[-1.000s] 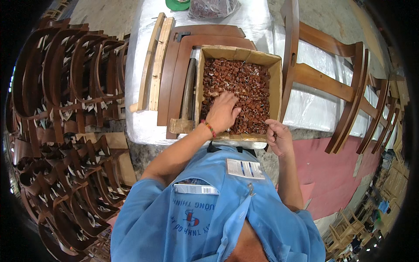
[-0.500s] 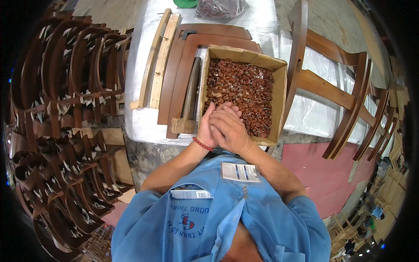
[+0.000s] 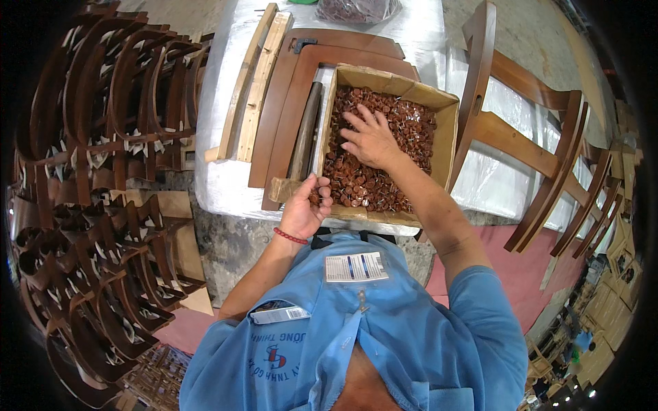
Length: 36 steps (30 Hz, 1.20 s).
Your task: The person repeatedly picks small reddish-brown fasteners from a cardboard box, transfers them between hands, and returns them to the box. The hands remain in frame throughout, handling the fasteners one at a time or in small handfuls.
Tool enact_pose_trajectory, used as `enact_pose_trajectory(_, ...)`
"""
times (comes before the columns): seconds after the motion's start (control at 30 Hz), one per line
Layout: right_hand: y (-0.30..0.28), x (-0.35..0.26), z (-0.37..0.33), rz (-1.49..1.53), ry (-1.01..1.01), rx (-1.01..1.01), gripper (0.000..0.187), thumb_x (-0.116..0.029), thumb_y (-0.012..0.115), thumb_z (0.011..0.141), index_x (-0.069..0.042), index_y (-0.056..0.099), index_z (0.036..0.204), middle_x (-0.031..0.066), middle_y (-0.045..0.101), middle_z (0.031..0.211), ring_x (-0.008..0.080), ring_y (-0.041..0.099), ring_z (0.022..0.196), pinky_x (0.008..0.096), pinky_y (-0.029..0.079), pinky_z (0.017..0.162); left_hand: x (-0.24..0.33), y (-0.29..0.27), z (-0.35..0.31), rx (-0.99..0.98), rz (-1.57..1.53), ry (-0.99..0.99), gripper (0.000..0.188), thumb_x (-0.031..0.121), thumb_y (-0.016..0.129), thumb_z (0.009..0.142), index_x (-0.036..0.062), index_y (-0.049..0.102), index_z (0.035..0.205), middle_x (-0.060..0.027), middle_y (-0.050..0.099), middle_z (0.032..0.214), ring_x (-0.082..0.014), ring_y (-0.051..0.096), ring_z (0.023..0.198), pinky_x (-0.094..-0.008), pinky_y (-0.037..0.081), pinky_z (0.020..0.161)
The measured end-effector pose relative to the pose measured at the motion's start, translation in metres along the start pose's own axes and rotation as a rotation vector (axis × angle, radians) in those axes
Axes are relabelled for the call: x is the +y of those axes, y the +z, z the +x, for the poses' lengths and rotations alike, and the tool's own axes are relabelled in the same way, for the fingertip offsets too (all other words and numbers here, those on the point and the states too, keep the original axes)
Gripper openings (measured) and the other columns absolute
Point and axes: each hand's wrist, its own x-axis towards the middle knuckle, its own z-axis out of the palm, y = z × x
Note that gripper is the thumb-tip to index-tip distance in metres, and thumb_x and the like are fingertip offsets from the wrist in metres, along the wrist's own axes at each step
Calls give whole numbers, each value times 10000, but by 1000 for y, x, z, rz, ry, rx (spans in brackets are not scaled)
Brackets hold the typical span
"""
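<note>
Bench (image 3: 223, 183): plastic-sheathed, glossy, wrinkled; upper centre of the frame.
Carton (image 3: 447, 130): open, rectangular, tan cardboard; centre.
Mallet (image 3: 306, 140): worn straight handle, block head; left of centre.
Right hand (image 3: 372, 142): fingers spread wide over the pins (image 3: 356, 185).
Left hand (image 3: 305, 212): curled around a few pins beside the carton.
Pins: red-brown round heads, thin metal shanks; heaped inside the carton, centre.

I see an open cardboard box (image 3: 445, 127) standing at the near edge of the table (image 3: 223, 181), filled with loose reddish-brown, round-headed tacks (image 3: 360, 188), their shiny shanks pointing every way; I make out some pinched in the left hand (image 3: 303, 214).
</note>
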Motion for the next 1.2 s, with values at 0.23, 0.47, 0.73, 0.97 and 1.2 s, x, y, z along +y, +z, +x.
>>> enact_pose_trajectory(0.23, -16, 28, -43, -196, 292, -50, 566, -458, 500, 911, -147, 441, 1380, 87, 249, 1518, 337, 158, 1413, 569, 154, 1097, 3, -4, -2, -31, -23, 29, 330, 368, 502, 969, 57, 612, 985, -78, 647, 858, -205, 644, 771, -309, 549, 658)
enact_pose_trajectory(0.47, -10, 38, -70, -113, 472, -67, 686, -451, 505, 912, -85, 294, 1452, 151, 189, 1533, 346, 140, 1420, 552, 176, 1110, 5, -18, -11, -6, 3, 30, 368, 393, 458, 985, 59, 608, 1018, -65, 649, 843, -208, 650, 789, -324, 542, 678)
enact_pose_trajectory(0.73, -5, 39, -86, -74, 598, 31, 620, -364, 559, 886, -47, 390, 1392, 212, 189, 1513, 379, 163, 1404, 552, 208, 1097, 5, -12, -14, -37, 2, 31, 340, 382, 486, 975, 72, 616, 1028, -71, 644, 844, -249, 640, 882, -322, 528, 697)
enact_pose_trajectory(0.97, -14, 9, -87, 145, 357, 128, 478, -252, 574, 884, -26, 482, 1295, 231, 379, 1392, 403, 339, 1307, 487, 323, 1055, 4, -20, -10, -61, 28, 30, 301, 371, 490, 977, 83, 582, 982, -21, 580, 776, -179, 575, 723, -275, 476, 622)
enact_pose_trajectory(1.2, -7, -9, -66, 429, 140, -25, 352, -249, 507, 937, -1, 573, 1176, 169, 552, 1246, 337, 492, 1171, 424, 389, 1005, 0, -14, -9, 30, 121, 91, 326, 395, 474, 982, 81, 561, 972, -14, 581, 736, -185, 617, 758, -275, 472, 616)
